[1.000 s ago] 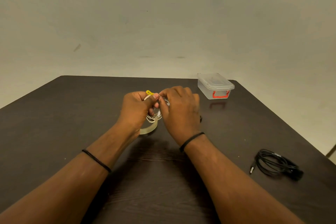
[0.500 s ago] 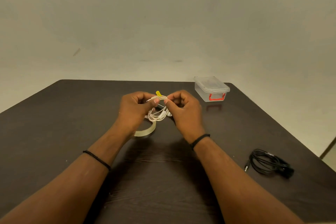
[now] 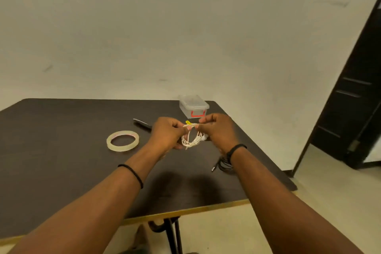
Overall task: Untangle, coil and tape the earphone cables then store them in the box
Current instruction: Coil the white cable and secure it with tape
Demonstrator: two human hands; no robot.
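A: Right, what do you have on the feed?

B: I see both hands raised just above the dark table (image 3: 61,171), towards its far right corner. The left hand (image 3: 167,136) pinches the top of the coiled white earphone cable (image 3: 190,140) between thumb and forefinger, and the right hand (image 3: 218,131) pinches the same spot from the other side, fingers curled in tight. A small yellow tag (image 3: 187,122) sticks up between the two pinches.

A: And the coil itself?

B: It hangs below the fingertips in a loose loop, clear of the table top. The white earbuds sit bunched against the right hand's fingers.

A: Where is the box?

B: The clear box (image 3: 193,106) with the red clasp stands at the far edge near the right corner, just beyond the hands, and its lid is on.

A: Tape?

B: The roll of clear tape (image 3: 122,141) lies flat to the left of the left hand, near it but apart. A dark pen-like thing (image 3: 142,123) lies beyond the roll; I can't tell what it is exactly.

A: The other cable?

B: A coiled black earphone cable (image 3: 223,165) lies near the right edge, partly hidden under the right wrist, its plug pointing towards the near edge. Each wrist wears a thin black band
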